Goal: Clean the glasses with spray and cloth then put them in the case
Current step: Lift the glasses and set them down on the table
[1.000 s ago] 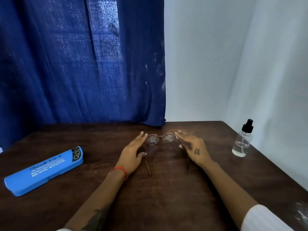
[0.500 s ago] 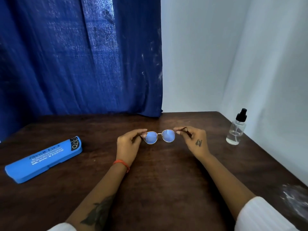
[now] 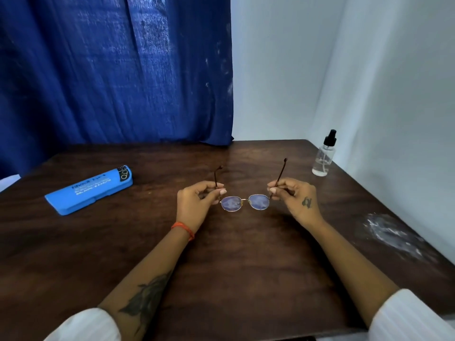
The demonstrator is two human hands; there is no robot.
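Observation:
Thin metal-framed glasses [image 3: 244, 202] are held above the middle of the table, lenses toward me and both temples pointing up and away. My left hand [image 3: 197, 203] pinches the left temple near its hinge. My right hand [image 3: 294, 196] pinches the right temple in the same way. A blue glasses case [image 3: 89, 190] lies closed on the table to the left. A small clear spray bottle [image 3: 323, 156] with a black pump top stands at the far right. No cloth is in view.
The dark wooden table [image 3: 234, 254] has a whitish smear [image 3: 391, 232] near its right edge. A blue curtain [image 3: 118, 70] hangs behind the table at the left, and white walls close in the back and right.
The glasses lay on the table with my hands flat beside them. Both hands have since pinched the temples, lifted the glasses and turned them so the temples point away from me.

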